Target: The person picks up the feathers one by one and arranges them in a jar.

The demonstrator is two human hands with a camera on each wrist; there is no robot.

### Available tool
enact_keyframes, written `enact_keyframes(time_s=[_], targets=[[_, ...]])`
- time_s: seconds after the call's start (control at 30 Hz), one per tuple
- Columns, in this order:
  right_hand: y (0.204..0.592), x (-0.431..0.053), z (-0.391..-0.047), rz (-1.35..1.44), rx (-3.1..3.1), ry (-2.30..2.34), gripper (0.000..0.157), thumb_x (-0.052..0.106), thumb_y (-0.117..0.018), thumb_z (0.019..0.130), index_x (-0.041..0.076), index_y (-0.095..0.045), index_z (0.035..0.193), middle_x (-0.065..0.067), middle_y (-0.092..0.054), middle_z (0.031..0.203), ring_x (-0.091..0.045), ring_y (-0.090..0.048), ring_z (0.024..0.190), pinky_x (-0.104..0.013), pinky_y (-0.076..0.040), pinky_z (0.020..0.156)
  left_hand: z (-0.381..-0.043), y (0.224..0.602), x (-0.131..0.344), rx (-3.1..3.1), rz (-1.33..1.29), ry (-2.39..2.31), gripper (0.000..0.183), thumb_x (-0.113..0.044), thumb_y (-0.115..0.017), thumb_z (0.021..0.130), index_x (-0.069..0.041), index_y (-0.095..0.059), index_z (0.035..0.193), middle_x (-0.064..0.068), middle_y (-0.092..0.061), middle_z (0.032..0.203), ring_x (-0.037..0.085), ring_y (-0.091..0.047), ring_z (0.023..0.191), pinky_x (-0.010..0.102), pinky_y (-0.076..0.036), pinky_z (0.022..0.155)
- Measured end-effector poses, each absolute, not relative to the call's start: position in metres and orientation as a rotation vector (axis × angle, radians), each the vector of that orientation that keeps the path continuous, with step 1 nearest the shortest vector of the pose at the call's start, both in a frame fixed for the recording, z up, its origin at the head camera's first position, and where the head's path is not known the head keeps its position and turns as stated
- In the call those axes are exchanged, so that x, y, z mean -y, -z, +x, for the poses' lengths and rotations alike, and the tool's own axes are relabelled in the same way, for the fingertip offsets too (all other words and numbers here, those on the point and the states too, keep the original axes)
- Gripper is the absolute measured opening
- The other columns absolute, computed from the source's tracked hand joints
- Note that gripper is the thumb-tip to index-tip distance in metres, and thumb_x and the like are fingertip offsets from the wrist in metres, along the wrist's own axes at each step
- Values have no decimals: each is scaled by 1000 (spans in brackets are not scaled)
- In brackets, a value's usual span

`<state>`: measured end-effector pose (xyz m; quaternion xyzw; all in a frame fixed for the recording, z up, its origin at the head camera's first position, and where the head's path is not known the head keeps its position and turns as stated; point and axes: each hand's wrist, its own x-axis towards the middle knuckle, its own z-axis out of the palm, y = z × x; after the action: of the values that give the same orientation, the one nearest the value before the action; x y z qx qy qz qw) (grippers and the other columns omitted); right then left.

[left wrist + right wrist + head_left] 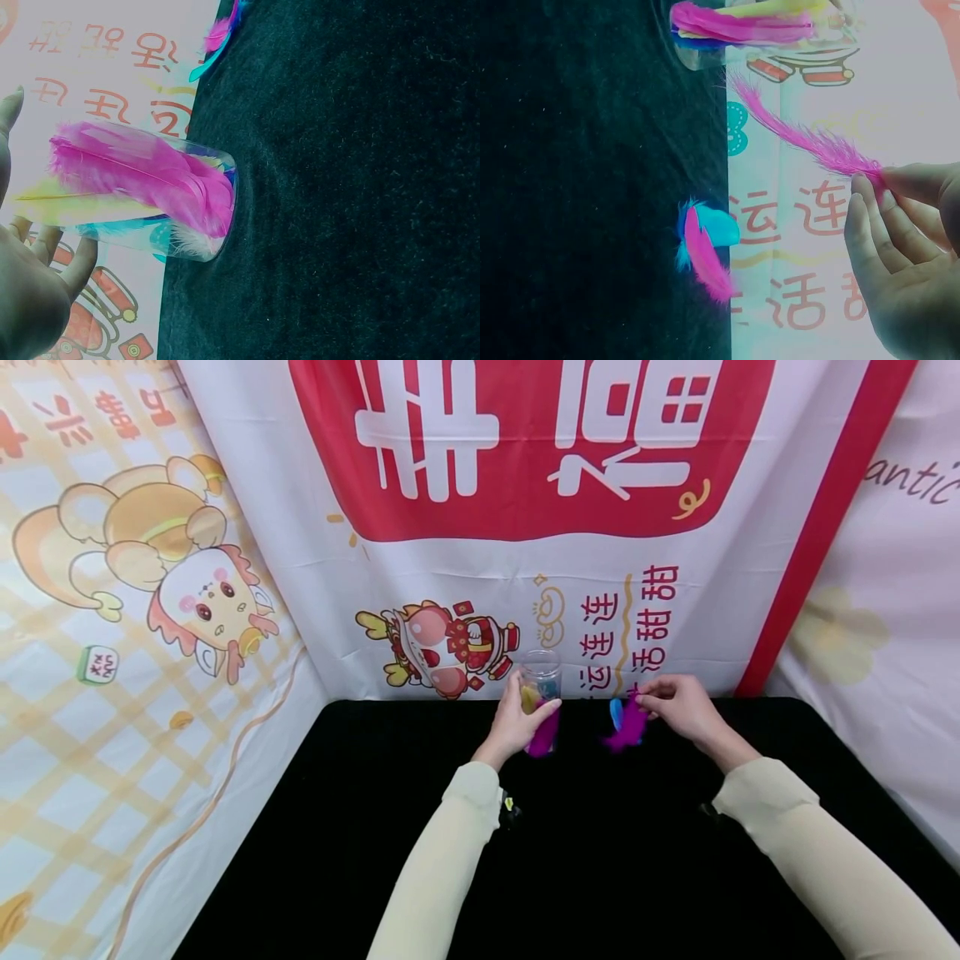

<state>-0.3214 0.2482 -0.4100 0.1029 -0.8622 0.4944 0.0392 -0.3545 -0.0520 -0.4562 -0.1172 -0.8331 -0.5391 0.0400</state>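
My left hand (516, 720) grips a clear jar (540, 662) near the back of the black table, thumb on the near side. Inside the jar stand magenta feathers (161, 169), a yellow feather (82, 201), and some blue and white ones. To the right of the jar, my right hand (682, 708) pinches one magenta feather (802, 139) by its end between thumb and fingertips. The feather's free tip points toward the jar. Below that hand, a small pile with a blue feather (718, 226) and a pink feather (709, 259) lies at the table's back edge.
The black cloth-covered table (600, 860) stretches out in front of me. A printed white and red cloth (465, 568) hangs right behind its back edge. Patterned cloths hang at the left and right sides.
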Motion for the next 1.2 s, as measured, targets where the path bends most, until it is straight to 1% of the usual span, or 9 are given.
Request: enact_keyframes(time_s=[0.1, 0.23, 0.4, 0.57, 0.73, 0.87, 1.03, 1.1, 1.2], targets=[[408, -244, -321, 322, 2643, -1497, 21, 9, -68, 99, -9, -69, 110, -24, -74, 102, -18, -72, 83, -35, -60, 72, -354, 456, 52, 2552, -356, 1654, 92, -56, -73, 91, -23, -22, 160, 12, -41, 155, 27, -47, 138, 47, -38, 115], [404, -241, -321, 320, 2629, -1496, 19, 8, -68, 99, -8, -68, 108, -26, -73, 103, -19, -72, 83, -37, -60, 73, -354, 456, 52, 2553, -359, 1643, 91, -55, -73, 91, -23, -23, 159, 12, -42, 155, 27, -47, 138, 46, -37, 115], [400, -239, -320, 318, 2615, -1509, 20, 10, -69, 99, -8, -68, 108, -24, -74, 103, -15, -71, 82, -32, -59, 71, -354, 456, 52, 2557, -355, 1626, 89, -50, -74, 92, -23, -23, 159, 11, -41, 156, 28, -45, 140, 47, -37, 116], [395, -235, -320, 325, 2584, -1535, 22, 12, -69, 99, -7, -68, 110, -24, -74, 105, -14, -71, 83, -30, -59, 72, -354, 456, 51, 2548, -359, 1640, 86, -44, -75, 93, -23, -23, 159, 12, -41, 155, 28, -46, 139, 48, -36, 116], [391, -232, -323, 338, 2561, -1558, 23, 11, -68, 99, -9, -68, 112, -26, -73, 105, -7, -69, 77, -25, -58, 69, -354, 456, 52, 2552, -358, 1632, 88, -49, -75, 92, -23, -23, 159, 11, -42, 155, 28, -47, 138, 47, -37, 115], [387, -230, -324, 332, 2553, -1576, 22, 8, -67, 99, -11, -67, 111, -28, -72, 105, -5, -68, 75, -22, -56, 67, -354, 455, 52, 2552, -362, 1637, 89, -52, -74, 91, -24, -24, 159, 11, -42, 155, 27, -47, 138, 47, -37, 115], [370, -219, -311, 345, 2539, -1598, 21, 4, -66, 98, -13, -66, 110, -32, -70, 106, -5, -67, 73, -22, -57, 67, -354, 455, 52, 2551, -360, 1641, 86, -47, -74, 93, -24, -24, 158, 11, -41, 156, 28, -46, 139, 47, -37, 115], [370, -218, -312, 351, 2529, -1594, 20, 4, -67, 98, -13, -66, 109, -32, -70, 106, -3, -66, 72, -22, -57, 67, -354, 455, 52, 2552, -361, 1642, 86, -47, -74, 93, -24, -23, 158, 11, -40, 157, 28, -45, 140, 48, -36, 116], [381, -222, -322, 353, 2516, -1576, 21, 8, -69, 98, -10, -67, 110, -30, -72, 106, -3, -67, 73, -22, -57, 68, -354, 455, 52, 2554, -363, 1644, 87, -47, -74, 93, -24, -23, 159, 12, -38, 159, 28, -43, 142, 47, -36, 116]])
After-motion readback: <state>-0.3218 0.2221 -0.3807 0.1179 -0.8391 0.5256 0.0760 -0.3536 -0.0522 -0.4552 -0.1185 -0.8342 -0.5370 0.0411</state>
